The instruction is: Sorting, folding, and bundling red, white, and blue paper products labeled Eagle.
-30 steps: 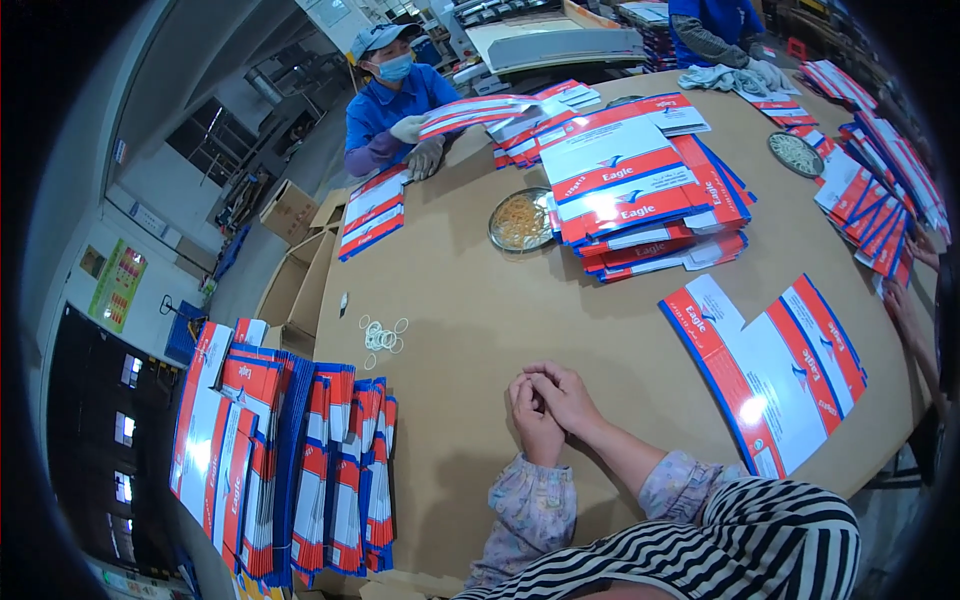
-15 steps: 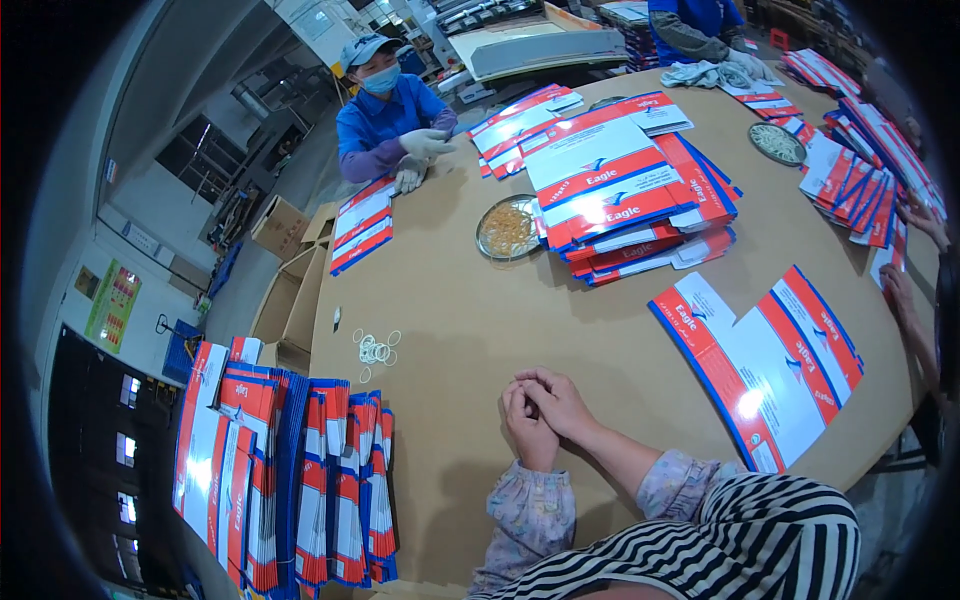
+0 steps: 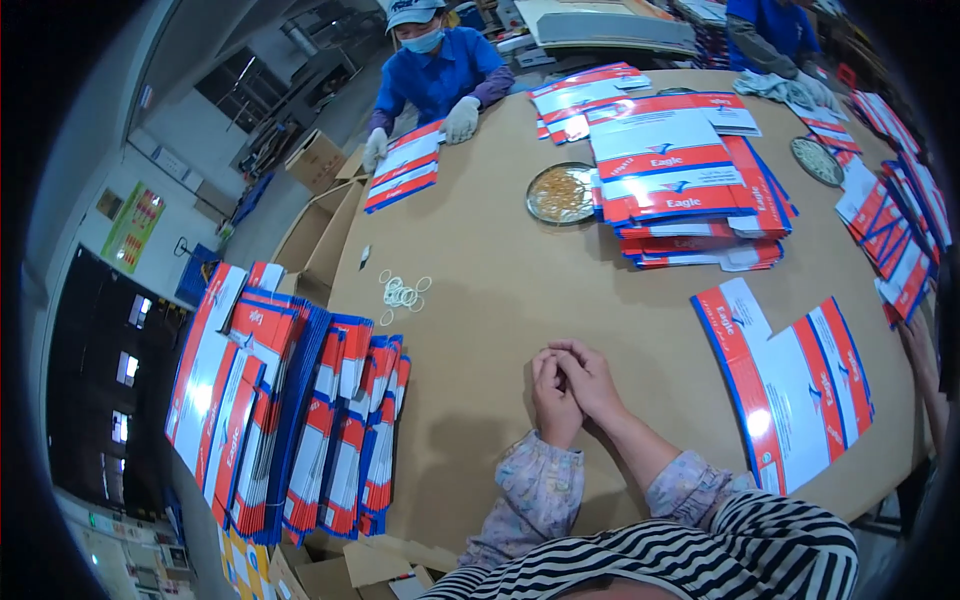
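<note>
My left hand (image 3: pixel 555 400) and my right hand (image 3: pixel 590 380) are clasped together on the brown table (image 3: pixel 470 260), with closed fingers. The right lies partly over the left, hiding some of its fingers; no object shows in them. To the right of my hands lies a flat red, white and blue printed carton blank (image 3: pixel 775 390). Off to the left are white rubber bands (image 3: pixel 402 294) in a loose heap. Further left stand bundled stacks of folded cartons (image 3: pixel 285 410).
Across the table a co-worker (image 3: pixel 435 75) in blue has gloved hands on flat cartons (image 3: pixel 408 165). A carton pile (image 3: pixel 665 165) sits beside a round dish of tan rubber bands (image 3: pixel 560 193). Another dish (image 3: pixel 817 161) and more cartons (image 3: pixel 895 235) lie at right. Open boxes (image 3: pixel 320 235) flank the left edge.
The view has shifted, so the table appears further right and higher. The co-worker's gloved hands have moved apart onto the flat cartons. My hands stay clasped.
</note>
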Available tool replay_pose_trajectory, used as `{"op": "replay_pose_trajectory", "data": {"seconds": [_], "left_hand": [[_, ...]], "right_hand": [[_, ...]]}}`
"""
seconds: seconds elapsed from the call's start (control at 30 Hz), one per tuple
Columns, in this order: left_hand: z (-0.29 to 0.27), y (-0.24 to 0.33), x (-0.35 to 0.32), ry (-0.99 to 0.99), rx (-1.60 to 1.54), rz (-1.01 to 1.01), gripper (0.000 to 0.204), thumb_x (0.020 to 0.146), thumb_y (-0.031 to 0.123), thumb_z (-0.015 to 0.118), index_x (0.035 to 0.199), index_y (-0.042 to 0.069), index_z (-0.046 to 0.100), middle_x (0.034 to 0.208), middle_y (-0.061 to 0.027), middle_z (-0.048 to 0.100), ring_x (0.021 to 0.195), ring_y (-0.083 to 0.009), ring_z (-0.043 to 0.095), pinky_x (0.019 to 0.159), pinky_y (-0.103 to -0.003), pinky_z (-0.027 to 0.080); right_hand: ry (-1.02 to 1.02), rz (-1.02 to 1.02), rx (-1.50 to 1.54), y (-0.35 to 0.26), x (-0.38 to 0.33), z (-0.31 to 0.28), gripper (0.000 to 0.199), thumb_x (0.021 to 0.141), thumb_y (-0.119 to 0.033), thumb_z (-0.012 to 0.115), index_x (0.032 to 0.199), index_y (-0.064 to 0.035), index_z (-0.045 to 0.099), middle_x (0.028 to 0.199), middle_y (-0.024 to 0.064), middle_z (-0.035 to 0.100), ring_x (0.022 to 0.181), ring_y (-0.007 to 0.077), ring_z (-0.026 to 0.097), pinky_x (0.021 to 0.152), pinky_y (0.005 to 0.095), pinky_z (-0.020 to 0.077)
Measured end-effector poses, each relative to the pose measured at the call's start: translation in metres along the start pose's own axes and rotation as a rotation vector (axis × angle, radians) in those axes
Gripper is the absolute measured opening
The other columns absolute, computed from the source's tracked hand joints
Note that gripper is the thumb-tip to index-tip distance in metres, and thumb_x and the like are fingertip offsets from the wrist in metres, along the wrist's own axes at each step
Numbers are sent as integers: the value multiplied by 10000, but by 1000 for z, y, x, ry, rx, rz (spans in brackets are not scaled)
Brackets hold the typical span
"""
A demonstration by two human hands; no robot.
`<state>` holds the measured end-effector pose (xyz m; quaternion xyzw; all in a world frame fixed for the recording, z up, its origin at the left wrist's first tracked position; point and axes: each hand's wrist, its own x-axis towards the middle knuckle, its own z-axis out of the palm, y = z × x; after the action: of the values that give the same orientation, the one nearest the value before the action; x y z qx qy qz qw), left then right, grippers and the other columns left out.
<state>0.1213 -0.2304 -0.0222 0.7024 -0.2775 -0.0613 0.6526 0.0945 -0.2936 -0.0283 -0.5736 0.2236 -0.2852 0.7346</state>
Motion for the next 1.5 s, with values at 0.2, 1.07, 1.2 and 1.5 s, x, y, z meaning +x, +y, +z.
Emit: {"op": "replay_pose_trajectory", "data": {"seconds": [0.2, 1.07, 1.2, 1.5], "left_hand": [[-6, 3, 0, -6, 146, 20, 160, 846, 17, 566, 999, -28, 561, 1095, -91, 491, 915, -166, 556, 738, -257, 478], [-3, 0, -1, -17, 152, 41, 132, 863, 10, 558, 987, -36, 567, 1085, -106, 498, 912, -178, 567, 734, -274, 488], [-4, 1, -1, -23, 238, 16, 136, 858, 15, 567, 985, -34, 567, 1095, -109, 497, 920, -188, 567, 736, -277, 490], [-4, -1, 0, 39, 116, 25, 138, 813, 11, 606, 950, 7, 592, 1056, -80, 533, 885, -158, 574, 712, -261, 484]], "right_hand": [[-22, 5, -60, -1, 1, 0, 288, 895, -159, 486, 1060, 48, 599, 850, 110, 663, 731, 148, 625, 671, 270, 508], [-49, -8, -87, 0, 0, -3, 264, 923, -122, 462, 1080, 58, 571, 857, 65, 627, 710, 88, 586, 640, 228, 503], [-38, 8, -90, -1, 1, -2, 263, 916, -124, 470, 1075, 58, 575, 855, 66, 627, 706, 88, 585, 638, 230, 501], [-39, 25, -66, -8, -1, 0, 306, 867, -147, 460, 1058, 46, 602, 868, 133, 667, 744, 174, 642, 693, 292, 515]]}}
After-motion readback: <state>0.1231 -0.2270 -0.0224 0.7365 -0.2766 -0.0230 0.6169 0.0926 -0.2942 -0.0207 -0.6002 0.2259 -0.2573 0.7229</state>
